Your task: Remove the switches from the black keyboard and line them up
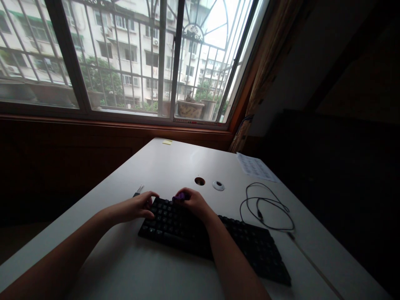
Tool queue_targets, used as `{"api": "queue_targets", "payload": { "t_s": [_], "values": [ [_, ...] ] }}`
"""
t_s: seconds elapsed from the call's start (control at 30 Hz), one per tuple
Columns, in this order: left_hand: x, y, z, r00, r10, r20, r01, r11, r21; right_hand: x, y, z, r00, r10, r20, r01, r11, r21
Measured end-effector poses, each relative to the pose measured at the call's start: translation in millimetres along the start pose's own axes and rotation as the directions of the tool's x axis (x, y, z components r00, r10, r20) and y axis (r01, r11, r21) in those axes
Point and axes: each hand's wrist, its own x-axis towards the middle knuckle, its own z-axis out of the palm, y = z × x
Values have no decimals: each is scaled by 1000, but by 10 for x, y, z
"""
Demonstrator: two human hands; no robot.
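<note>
A black keyboard (178, 225) lies at a slant on the white table. At its upper left corner is my left hand (142, 206), thumb and forefinger spread apart and touching or very close to the keys and edge. My right hand (193, 202) reaches over the top row with its fingers closed on a small purple object (180, 197). Its kind cannot be made out, since the fingers cover much of it. My right forearm hides the middle of the keyboard. Just beyond my left hand lies a small tool with a dark handle and metal tip (139, 191).
Past the keyboard are a round hole (200, 181) in the table and a ring-shaped cover (218, 185). A coiled black cable (265, 200) lies right, with printed paper (256, 166) behind it. A yellow note (167, 142) sits near the far edge, below a barred window.
</note>
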Motion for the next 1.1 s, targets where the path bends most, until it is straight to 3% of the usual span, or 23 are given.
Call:
{"api": "queue_targets", "payload": {
  "t_s": [0.1, 0.37, 0.47, 0.6, 0.77, 0.87, 1.1],
  "values": [
    [4, -36, 7, 1000, 11, -8, -11, 1000, 5, -1, 11, 16, 998, -48, 51, 49, 999, -12],
    [-24, 71, 6, 1000, 2, -5, -2, 1000, -8, -1, 6, -3, 992, 23, -127, -32, 997, -73],
    [-28, 86, 0, 1000, -2, -6, 2, 1000, -9, -8, -10, -20, 997, 53, -65, -54, 998, -17],
    [-22, 51, 5, 1000, 8, -10, -8, 1000, -1, -2, -9, -12, 999, -5, 50, 6, 1000, -18],
    [-16, 44, 5, 1000, 8, -8, -8, 1000, 1, 10, -4, 0, 997, -7, -72, 1, 996, -93],
    [-18, 46, -1, 1000, 11, -3, -11, 1000, -4, -1, -11, -13, 992, 44, -115, -50, 998, -49],
    [-18, 38, 0, 1000, 14, 0, -14, 1000, -25, -15, -16, -17, 1000, 4, 24, -3, 1000, -28]
  ]
}}
